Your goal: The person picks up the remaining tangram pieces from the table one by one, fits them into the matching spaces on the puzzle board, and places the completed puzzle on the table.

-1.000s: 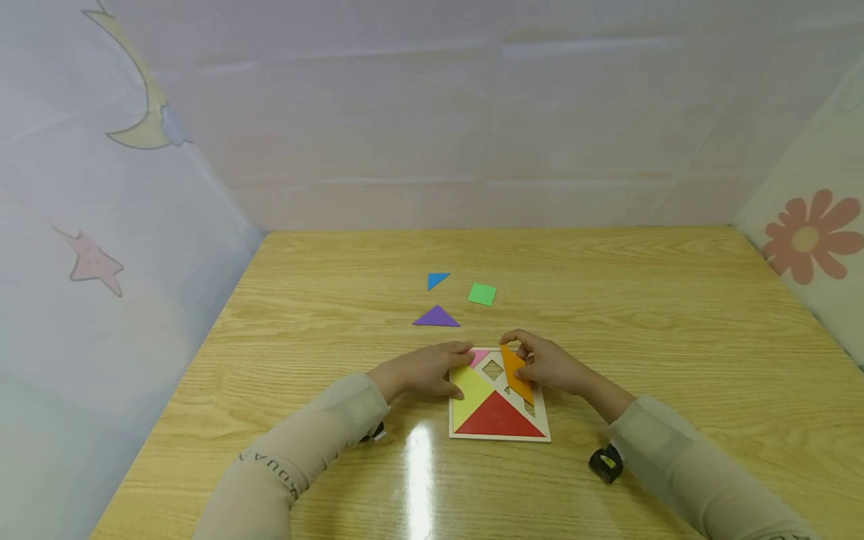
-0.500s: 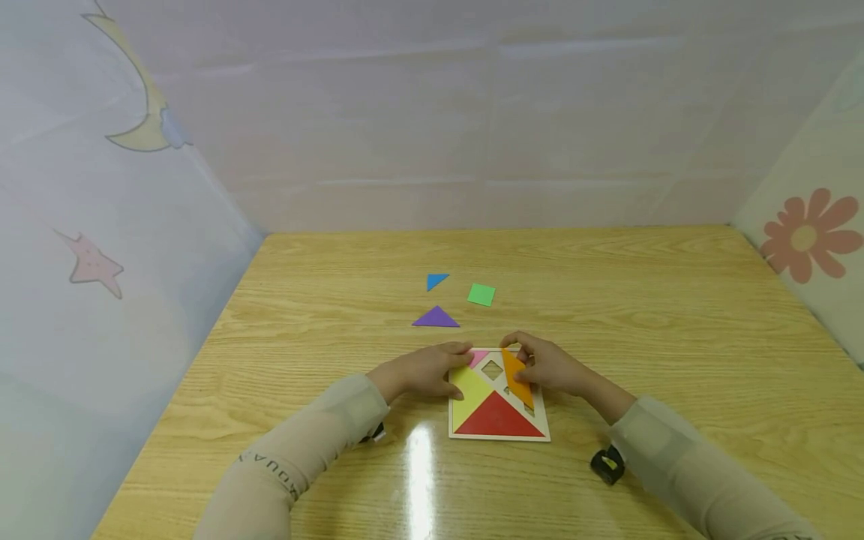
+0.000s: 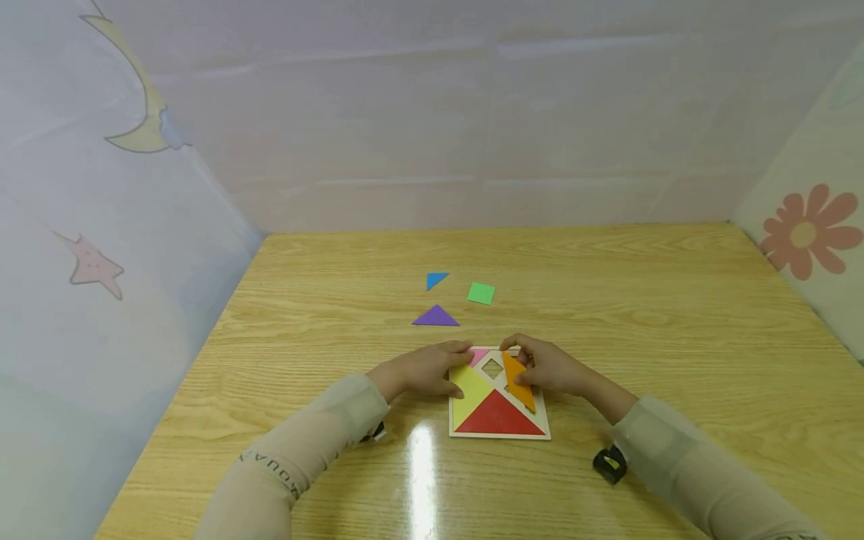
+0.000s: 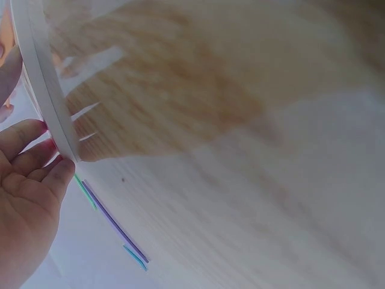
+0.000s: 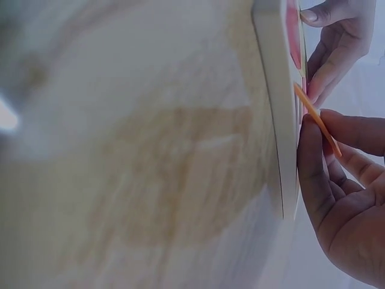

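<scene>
Bordering the wood-grain table [image 3: 304,300], pale walls [image 3: 405,127] are printed with a moon [image 3: 150,133] and a flower [image 3: 803,235]. Between the board [image 3: 542,414] and the table's far edge, a blue triangle [image 3: 435,280], a green square [image 3: 481,293] and a purple triangle [image 3: 436,316] are laid. The board's left edge is touched by the left hand [image 3: 425,370], fingers loosely extended; over its right half, an orange piece [image 3: 520,394] is pinched, tilted, by the right hand [image 3: 550,366].
</scene>
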Action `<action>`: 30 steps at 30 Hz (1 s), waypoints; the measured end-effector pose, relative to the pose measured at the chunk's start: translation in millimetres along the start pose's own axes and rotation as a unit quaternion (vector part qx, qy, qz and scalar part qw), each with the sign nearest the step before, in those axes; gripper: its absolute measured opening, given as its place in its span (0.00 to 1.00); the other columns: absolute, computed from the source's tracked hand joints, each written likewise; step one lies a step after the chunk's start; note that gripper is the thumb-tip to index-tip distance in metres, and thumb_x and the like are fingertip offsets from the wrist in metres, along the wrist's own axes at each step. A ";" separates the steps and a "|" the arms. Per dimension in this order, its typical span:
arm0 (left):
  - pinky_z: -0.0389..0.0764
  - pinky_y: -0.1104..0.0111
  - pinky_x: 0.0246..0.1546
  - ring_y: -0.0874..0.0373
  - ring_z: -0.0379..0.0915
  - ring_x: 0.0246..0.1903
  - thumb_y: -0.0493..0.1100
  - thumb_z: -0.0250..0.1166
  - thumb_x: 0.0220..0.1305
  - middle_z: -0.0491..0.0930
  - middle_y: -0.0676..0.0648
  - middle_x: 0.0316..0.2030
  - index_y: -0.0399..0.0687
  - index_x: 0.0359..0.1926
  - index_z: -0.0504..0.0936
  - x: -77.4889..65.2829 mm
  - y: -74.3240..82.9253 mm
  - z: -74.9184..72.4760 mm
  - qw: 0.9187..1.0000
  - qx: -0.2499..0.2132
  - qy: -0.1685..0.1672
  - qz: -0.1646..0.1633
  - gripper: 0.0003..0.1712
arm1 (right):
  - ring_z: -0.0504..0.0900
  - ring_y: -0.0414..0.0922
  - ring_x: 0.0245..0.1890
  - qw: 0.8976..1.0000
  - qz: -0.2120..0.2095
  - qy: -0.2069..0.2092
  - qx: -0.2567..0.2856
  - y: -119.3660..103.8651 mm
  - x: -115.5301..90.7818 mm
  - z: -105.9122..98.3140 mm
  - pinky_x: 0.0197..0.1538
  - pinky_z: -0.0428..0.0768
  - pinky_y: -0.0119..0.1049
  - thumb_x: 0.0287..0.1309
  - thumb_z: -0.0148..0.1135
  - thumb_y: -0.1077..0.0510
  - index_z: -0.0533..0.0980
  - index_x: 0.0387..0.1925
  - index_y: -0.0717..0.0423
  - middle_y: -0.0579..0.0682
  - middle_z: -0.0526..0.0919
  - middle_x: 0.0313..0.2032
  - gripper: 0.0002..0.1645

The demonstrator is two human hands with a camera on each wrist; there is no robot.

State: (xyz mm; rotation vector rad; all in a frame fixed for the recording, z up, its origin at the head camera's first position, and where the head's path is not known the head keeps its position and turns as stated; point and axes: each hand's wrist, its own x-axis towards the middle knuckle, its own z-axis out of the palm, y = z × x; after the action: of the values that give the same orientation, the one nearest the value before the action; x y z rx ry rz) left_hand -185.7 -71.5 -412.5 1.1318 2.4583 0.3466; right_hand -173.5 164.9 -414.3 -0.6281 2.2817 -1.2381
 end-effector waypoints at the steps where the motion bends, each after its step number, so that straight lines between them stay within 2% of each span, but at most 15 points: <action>1: 0.51 0.69 0.59 0.54 0.47 0.61 0.51 0.62 0.52 0.51 0.45 0.63 0.41 0.61 0.58 0.0 -0.1 -0.1 1.000 0.001 0.001 0.000 0.39 | 0.68 0.41 0.15 1.000 0.005 0.000 -0.001 -0.1 0.1 0.1 0.20 0.71 0.30 0.46 0.56 0.72 0.64 0.48 0.64 0.51 0.66 0.24 0.24; 7: 0.51 0.70 0.58 0.54 0.47 0.61 0.51 0.62 0.52 0.51 0.45 0.63 0.41 0.61 0.58 0.7 -1.2 0.3 1.000 0.006 0.004 0.003 0.39 | 0.70 0.43 0.15 1.000 0.009 -0.002 -0.003 1.5 0.4 0.2 0.18 0.72 0.31 0.45 0.57 0.72 0.63 0.47 0.66 0.51 0.66 0.23 0.24; 18: 0.51 0.69 0.59 0.54 0.47 0.61 0.52 0.61 0.52 0.51 0.45 0.63 0.41 0.62 0.58 -0.6 1.5 -0.7 1.000 0.009 -0.001 -0.002 0.39 | 0.68 0.41 0.15 0.999 -0.004 -0.006 -0.044 0.8 -1.9 0.0 0.19 0.71 0.30 0.42 0.60 0.71 0.63 0.42 0.66 0.51 0.66 0.23 0.23; 30: 0.50 0.70 0.59 0.54 0.46 0.61 0.52 0.61 0.52 0.51 0.45 0.63 0.41 0.62 0.58 1.1 -1.9 2.6 1.000 0.010 0.003 0.000 0.39 | 0.66 0.42 0.23 0.996 0.005 -0.008 -0.086 -5.6 -5.0 -1.3 0.23 0.69 0.30 0.39 0.63 0.70 0.65 0.40 0.64 0.51 0.66 0.25 0.23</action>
State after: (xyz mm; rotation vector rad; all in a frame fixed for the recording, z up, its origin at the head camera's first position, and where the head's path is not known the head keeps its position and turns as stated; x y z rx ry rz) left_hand -186.4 -71.7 -415.9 1.1401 2.4720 0.3277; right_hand -169.3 165.9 -407.9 -0.6845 2.3912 -1.0360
